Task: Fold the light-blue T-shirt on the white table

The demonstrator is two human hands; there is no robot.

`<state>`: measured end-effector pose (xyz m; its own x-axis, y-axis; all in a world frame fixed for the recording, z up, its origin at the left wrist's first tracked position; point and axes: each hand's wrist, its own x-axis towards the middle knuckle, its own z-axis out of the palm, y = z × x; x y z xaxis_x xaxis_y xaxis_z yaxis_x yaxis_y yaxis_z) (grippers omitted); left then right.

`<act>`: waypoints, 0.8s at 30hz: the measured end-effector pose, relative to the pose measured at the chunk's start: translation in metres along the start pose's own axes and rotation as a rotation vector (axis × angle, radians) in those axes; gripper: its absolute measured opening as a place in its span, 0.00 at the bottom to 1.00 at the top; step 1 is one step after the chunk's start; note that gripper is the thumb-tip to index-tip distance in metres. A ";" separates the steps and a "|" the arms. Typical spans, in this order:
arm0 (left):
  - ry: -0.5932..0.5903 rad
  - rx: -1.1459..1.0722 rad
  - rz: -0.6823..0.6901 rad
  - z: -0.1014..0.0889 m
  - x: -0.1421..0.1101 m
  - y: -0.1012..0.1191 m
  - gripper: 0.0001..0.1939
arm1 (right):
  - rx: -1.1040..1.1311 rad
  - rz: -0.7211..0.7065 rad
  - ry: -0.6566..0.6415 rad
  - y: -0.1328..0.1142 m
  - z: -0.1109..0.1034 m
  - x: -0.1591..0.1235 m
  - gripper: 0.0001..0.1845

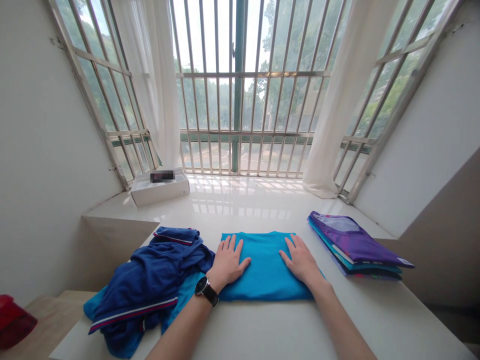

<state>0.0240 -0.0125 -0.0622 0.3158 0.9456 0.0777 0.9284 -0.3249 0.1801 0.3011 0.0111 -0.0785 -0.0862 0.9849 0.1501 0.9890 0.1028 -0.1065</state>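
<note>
A bright blue garment (pixel 264 270), folded into a flat rectangle, lies on the white table (pixel 262 330) in front of me. My left hand (pixel 228 262) rests palm down on its left side, fingers spread; a black watch is on that wrist. On the right side of the same garment, my right hand (pixel 300 259) is also laid flat with fingers apart. Neither hand grips anything. Close to my left forearm is a rumpled heap of dark blue clothing (pixel 146 280) with white and red trim, and brighter blue fabric shows under it.
To the right sits a stack of folded garments (pixel 352 245), purple on top. A white box (pixel 161 187) stands on the window ledge at the back left. Behind are a barred window and white curtains (pixel 326 125). A red object (pixel 15 322) is at the far left.
</note>
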 end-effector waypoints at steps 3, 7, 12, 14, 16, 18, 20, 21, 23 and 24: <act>0.013 0.016 0.000 0.000 -0.001 0.000 0.39 | -0.004 -0.041 0.019 -0.007 -0.004 -0.005 0.34; 0.030 0.026 0.004 -0.001 -0.002 0.001 0.40 | 0.009 -0.023 0.009 -0.014 -0.011 -0.009 0.33; 0.041 0.037 0.006 -0.003 -0.001 -0.001 0.38 | 0.084 0.032 0.023 -0.018 -0.030 -0.013 0.24; 0.050 0.041 0.008 -0.004 -0.001 -0.001 0.38 | 0.095 0.072 -0.042 -0.017 -0.035 -0.016 0.21; 0.063 0.051 0.008 -0.006 -0.001 0.000 0.37 | 0.088 0.087 -0.090 -0.016 -0.039 -0.018 0.18; 0.079 0.066 0.010 -0.008 -0.002 0.002 0.36 | 0.085 0.103 -0.092 -0.015 -0.041 -0.019 0.17; 0.097 0.081 0.011 -0.011 -0.002 0.004 0.34 | 0.084 0.120 -0.086 -0.014 -0.041 -0.020 0.17; 0.106 0.088 0.011 -0.013 -0.003 0.005 0.33 | 0.078 0.127 -0.086 -0.014 -0.041 -0.020 0.17; 0.121 0.103 0.012 -0.016 -0.004 0.007 0.31 | 0.057 0.133 -0.092 -0.015 -0.039 -0.021 0.18; 0.125 0.110 0.014 -0.017 -0.004 0.008 0.31 | 0.044 0.135 -0.095 -0.015 -0.039 -0.021 0.19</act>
<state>0.0263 -0.0194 -0.0444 0.3087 0.9294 0.2022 0.9420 -0.3281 0.0700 0.2927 -0.0164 -0.0419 0.0336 0.9987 0.0380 0.9864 -0.0270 -0.1624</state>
